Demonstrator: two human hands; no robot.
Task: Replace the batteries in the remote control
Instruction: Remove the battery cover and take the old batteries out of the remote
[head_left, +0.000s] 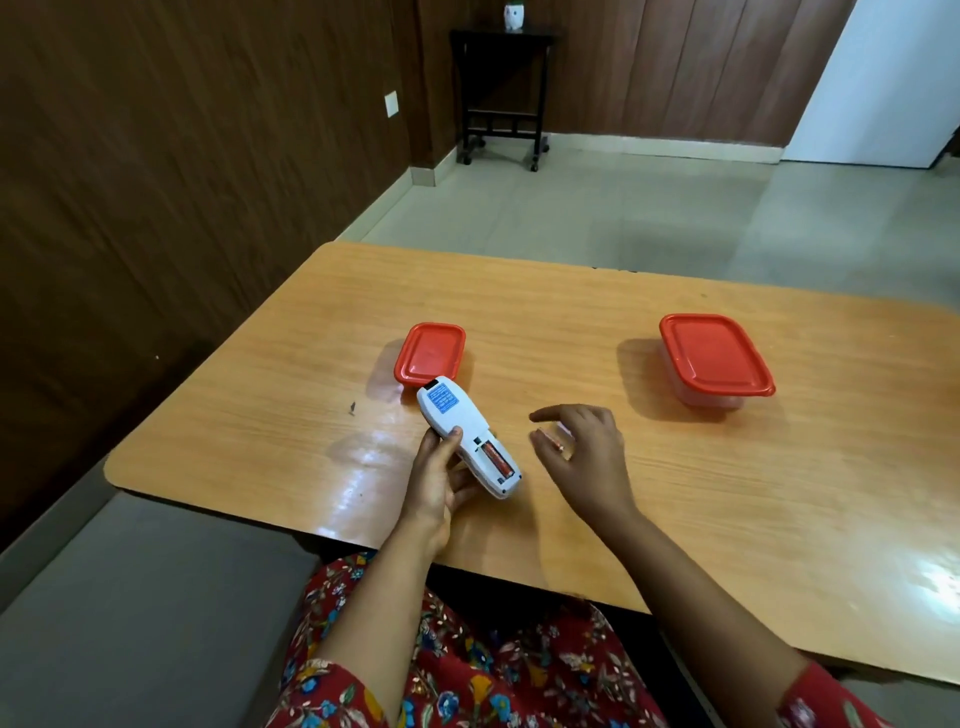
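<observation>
A white remote control (457, 423) lies face down just above the wooden table (727, 519), its battery bay open with one orange battery (497, 457) seated in it. My left hand (441, 483) grips the remote from below, thumb on its back. To the right, my right hand (587, 457) hovers over the table with a second orange battery (551, 442) held between thumb and fingers, a short gap from the remote. The battery cover is not in sight.
A small container with a red lid (430, 353) stands just behind the remote's far end. A larger red-lidded container (714, 358) stands at the right back of the table. A dark side table (501, 93) stands by the far wall.
</observation>
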